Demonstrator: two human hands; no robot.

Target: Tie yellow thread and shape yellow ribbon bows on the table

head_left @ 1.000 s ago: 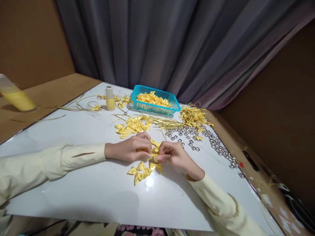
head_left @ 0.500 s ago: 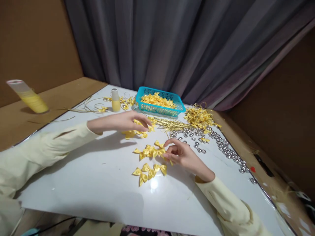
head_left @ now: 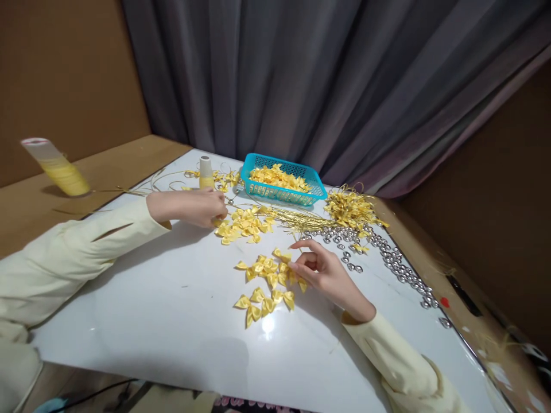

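Note:
My left hand (head_left: pixel 193 207) is at the left edge of a pile of yellow ribbon bows (head_left: pixel 245 225). Its fingers are bent down and closed, and whatever lies between the fingertips is hidden. My right hand (head_left: pixel 325 276) hovers at the right side of a nearer group of bows (head_left: pixel 267 268), thumb and index finger apart with nothing seen between them; the other fingers curl inward. In front of that group lies another small cluster of bows (head_left: pixel 262 304) on the white tabletop (head_left: pixel 172 321).
A blue plastic basket (head_left: pixel 282 196) at the back holds more bows. Gold wire ties (head_left: pixel 303 220) lie before it, beside a heap of yellow bows with wire (head_left: pixel 350 207). Small silver bells or beads (head_left: pixel 400 267) trail down the right. Yellow thread cones stand at left (head_left: pixel 64 175) and behind my left hand (head_left: pixel 206 172).
My left hand has moved left and back from above the bow pile to its left edge, and its fingers have closed. My right hand has barely shifted.

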